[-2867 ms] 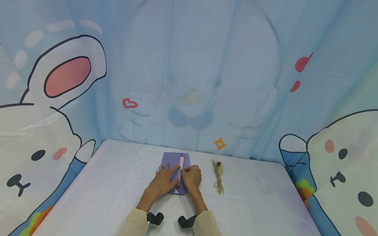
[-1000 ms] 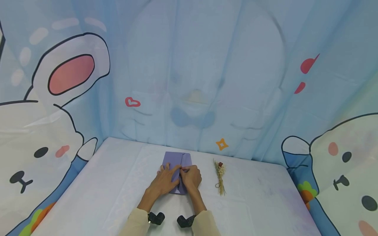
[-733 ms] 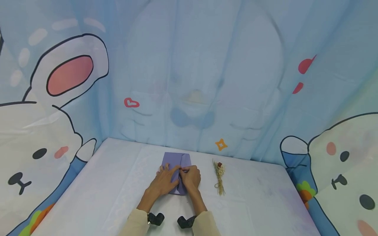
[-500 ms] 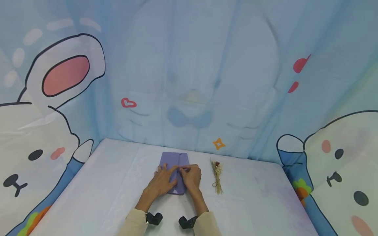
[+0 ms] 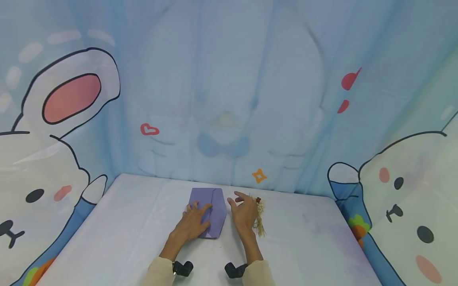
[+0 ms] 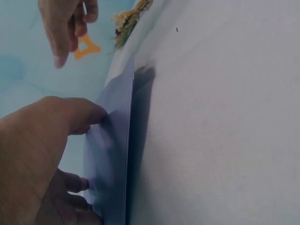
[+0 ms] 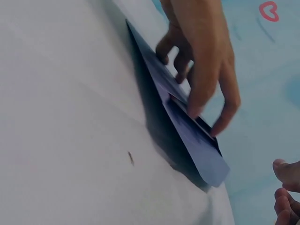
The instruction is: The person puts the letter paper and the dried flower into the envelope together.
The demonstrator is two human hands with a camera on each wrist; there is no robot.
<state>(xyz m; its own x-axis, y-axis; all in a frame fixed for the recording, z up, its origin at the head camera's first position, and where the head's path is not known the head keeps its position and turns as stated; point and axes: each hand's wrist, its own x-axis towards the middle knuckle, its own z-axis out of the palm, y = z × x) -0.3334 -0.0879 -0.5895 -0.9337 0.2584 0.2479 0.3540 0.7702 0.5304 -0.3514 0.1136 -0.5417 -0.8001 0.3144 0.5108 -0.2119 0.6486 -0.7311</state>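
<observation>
A purple paper envelope [image 5: 217, 216], its right part folded over along a lengthwise seam, lies at the middle of the white table. My left hand [image 5: 192, 222] rests on its left side, fingers spread; the left wrist view has the thumb [image 6: 89, 112] on the paper. Seen from the right wrist, the folded part stands a little raised, with a dark gap and a small reddish spot inside. To the right of the envelope my right hand [image 5: 244, 212] hovers, fingers loosely bent and holding nothing. It overlaps a small dried-flower bunch [image 5: 260, 216], hiding part of it.
The white-covered table [image 5: 307, 242] ends at a light-blue cartoon curtain [image 5: 222, 87] behind and at both sides. Black wrist devices [image 5: 183, 269] sit at the sleeve cuffs.
The red-and-white pen on the envelope earliest is out of sight, the right part of the paper folded over there. My right hand has just left the fold and moved right, fingers loosening.
</observation>
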